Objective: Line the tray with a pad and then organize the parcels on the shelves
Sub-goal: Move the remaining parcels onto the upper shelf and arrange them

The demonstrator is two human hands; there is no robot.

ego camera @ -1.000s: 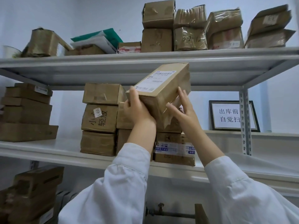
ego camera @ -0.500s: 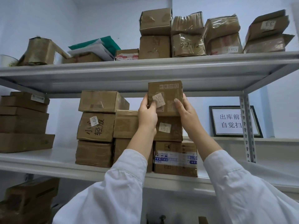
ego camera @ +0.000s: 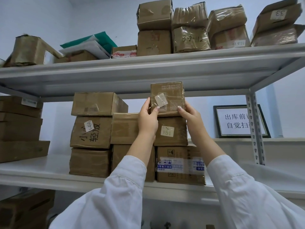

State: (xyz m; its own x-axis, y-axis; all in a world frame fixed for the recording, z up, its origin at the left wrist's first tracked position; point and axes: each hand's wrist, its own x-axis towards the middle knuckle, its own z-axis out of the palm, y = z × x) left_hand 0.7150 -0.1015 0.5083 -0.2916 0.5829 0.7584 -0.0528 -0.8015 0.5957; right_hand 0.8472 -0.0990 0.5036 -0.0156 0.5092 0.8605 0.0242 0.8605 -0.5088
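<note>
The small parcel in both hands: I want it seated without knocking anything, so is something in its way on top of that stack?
Nothing visible blocks it. The small parcel, held by the left hand and right hand, already sits atop the parcel marked 181, just under the upper shelf.

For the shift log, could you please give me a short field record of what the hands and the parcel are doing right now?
held parcel: small taped box, white sticker on its front
left hand: grip on the box's left lower edge
right hand: grip on the box's right lower edge
position: on top of the box labelled 181, middle shelf
clearance: top close under the upper shelf
</note>
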